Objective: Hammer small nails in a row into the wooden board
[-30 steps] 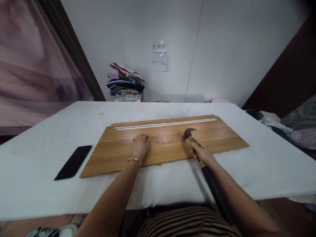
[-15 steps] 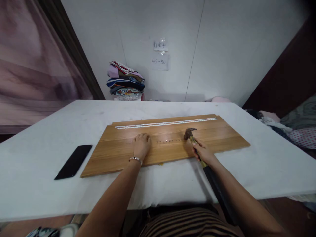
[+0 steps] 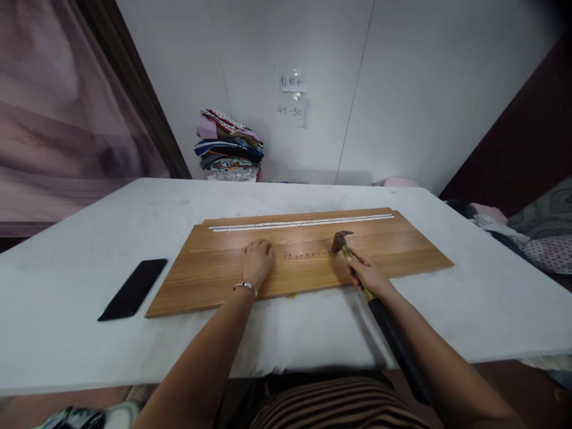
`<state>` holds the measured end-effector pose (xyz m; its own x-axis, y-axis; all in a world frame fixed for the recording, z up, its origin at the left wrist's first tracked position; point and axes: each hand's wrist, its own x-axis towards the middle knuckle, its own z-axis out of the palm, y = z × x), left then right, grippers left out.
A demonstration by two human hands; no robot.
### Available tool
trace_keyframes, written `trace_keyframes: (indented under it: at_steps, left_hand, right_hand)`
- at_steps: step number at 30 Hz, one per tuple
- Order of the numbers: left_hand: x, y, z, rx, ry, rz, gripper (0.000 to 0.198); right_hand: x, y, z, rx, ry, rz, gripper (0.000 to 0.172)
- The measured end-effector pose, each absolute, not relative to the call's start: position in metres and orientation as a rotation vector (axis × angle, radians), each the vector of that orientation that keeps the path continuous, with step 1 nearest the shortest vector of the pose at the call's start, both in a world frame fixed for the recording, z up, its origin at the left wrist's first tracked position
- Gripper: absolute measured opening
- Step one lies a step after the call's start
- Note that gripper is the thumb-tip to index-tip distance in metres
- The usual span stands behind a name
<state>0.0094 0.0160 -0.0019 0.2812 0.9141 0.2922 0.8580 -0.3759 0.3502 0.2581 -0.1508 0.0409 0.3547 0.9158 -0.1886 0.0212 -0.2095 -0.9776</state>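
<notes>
A wide wooden board (image 3: 214, 271) lies on the white-covered table. My left hand (image 3: 257, 262) rests palm down on it, left of the middle, fingers spread flat over the wood. My right hand (image 3: 369, 273) is wrapped round the upper handle of a claw hammer (image 3: 340, 241). The hammer's head is at the right end of a row of small nails (image 3: 301, 255) in the board. Whether its face touches a nail, I cannot tell. Two white strips (image 3: 304, 223) run lengthwise near the board's far edge.
A black phone-like slab (image 3: 133, 290) lies left of the board on the table (image 3: 67, 262). At the back, folded clothes (image 3: 230, 146) are stacked against the wall, below two paper notes (image 3: 292, 110). More fabric (image 3: 543, 250) lies beyond the table's right edge.
The view has shifted very slightly. Both hands, the hammer and the board keep nearly the same places.
</notes>
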Motion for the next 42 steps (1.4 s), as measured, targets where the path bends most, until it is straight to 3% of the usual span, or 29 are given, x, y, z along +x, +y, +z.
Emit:
trace_keyframes:
  at_steps: [42]
  left_hand:
    - [0.0092, 0.0125, 0.0021, 2.398, 1.682, 0.657, 0.026]
  right_hand:
    - [0.2483, -0.147, 0.0438, -1.49, -0.927, 1.115, 0.064]
